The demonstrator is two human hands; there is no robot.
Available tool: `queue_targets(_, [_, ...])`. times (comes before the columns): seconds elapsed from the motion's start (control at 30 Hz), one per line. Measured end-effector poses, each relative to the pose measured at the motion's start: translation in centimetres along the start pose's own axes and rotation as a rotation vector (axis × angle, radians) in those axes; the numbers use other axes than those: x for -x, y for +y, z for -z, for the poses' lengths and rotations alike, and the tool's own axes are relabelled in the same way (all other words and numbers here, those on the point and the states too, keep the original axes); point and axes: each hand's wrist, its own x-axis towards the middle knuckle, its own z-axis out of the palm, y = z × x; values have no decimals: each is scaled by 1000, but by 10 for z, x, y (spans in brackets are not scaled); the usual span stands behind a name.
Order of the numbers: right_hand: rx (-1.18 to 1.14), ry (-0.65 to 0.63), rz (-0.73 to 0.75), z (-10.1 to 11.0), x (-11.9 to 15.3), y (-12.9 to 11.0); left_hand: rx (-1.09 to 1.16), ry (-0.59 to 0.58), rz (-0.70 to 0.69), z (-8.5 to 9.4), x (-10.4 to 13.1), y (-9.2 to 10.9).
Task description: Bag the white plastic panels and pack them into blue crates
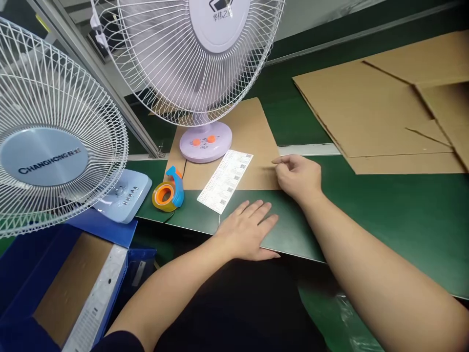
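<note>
My left hand (246, 231) lies flat on the green table's front edge with its fingers spread, just below a white label sheet (225, 181). Over the right edge of a flat brown cardboard piece (256, 127), my right hand (297, 176) is closed, thumb and forefinger together; whatever it may hold is too small to name. A lilac fan (205, 143) stands on the cardboard, its base left of the sheet. Beside it on the left sits a blue tape dispenser with an orange and yellow roll (163, 196).
A light blue fan (44, 156) stands at the left, above an open blue box (36, 264). Large folded cardboard sheets (373, 112) lie at the back right of the green table (384, 210). A metal post (120, 105) rises behind the fans.
</note>
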Motion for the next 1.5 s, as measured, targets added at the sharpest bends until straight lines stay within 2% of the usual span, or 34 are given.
queue_targets(0.63, [-39, -5, -99, 4, 1, -13, -91, 107, -52, -8, 3, 1])
queue_targets(1.0, [-79, -14, -78, -1, -4, 4, -76, 93, -45, -8, 4, 2])
queue_targets(1.5, [-79, -10, -83, 0, -1, 1, -82, 77, -32, -4, 3, 3])
